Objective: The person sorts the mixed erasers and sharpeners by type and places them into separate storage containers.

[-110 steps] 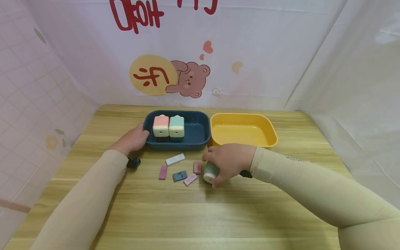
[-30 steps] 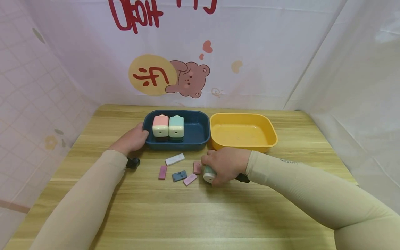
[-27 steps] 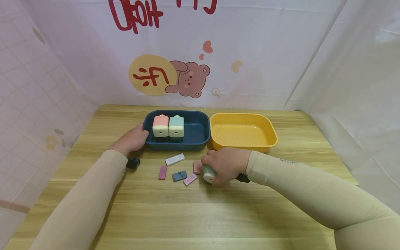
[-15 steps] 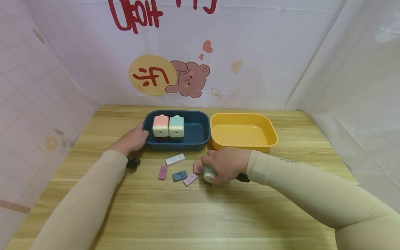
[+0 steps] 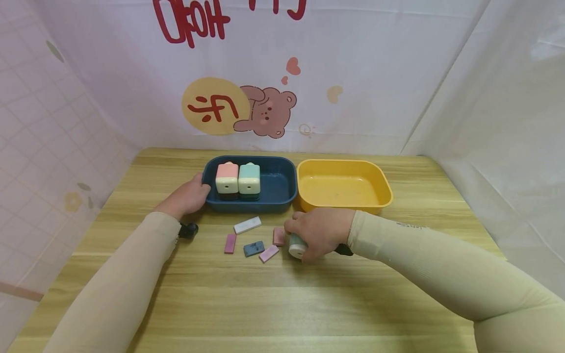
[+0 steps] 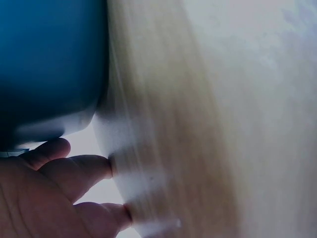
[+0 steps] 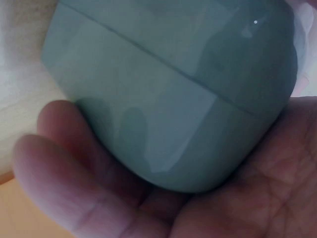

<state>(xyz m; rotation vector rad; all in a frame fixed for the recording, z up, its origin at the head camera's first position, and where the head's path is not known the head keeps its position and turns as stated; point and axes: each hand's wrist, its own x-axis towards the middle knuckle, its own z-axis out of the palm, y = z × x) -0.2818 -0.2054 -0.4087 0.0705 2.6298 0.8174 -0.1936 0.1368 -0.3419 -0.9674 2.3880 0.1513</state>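
Note:
My left hand (image 5: pixel 189 196) is at the left end of a dark blue tray (image 5: pixel 251 207), its thumb over the rim. In the left wrist view, other fingers (image 6: pixel 79 173) lie beside the tray's outer wall, near the table. A pink pencil sharpener (image 5: pixel 227 177) and a teal pencil sharpener (image 5: pixel 249 178) stand side by side in the tray. My right hand (image 5: pixel 324 233) grips a grey-green pencil sharpener (image 7: pixel 163 94) with a white end, low over the table. Its fingers hide much of the sharpener. A brownish-pink eraser (image 5: pixel 278 236) lies just left of it.
A yellow tray (image 5: pixel 348 193) adjoins the blue one, behind my right hand. Left of that hand lie a white eraser (image 5: pixel 247 225), a magenta eraser (image 5: pixel 230 243), a blue-grey eraser (image 5: pixel 253 248) and a light pink eraser (image 5: pixel 269 253). White printed curtains (image 5: pixel 362 73) surround the table.
Over the earlier frames my right hand lowered slightly toward the near side, keeping the green pencil sharpener. During the last second it has hardly shifted. My left hand stays at the blue tray.

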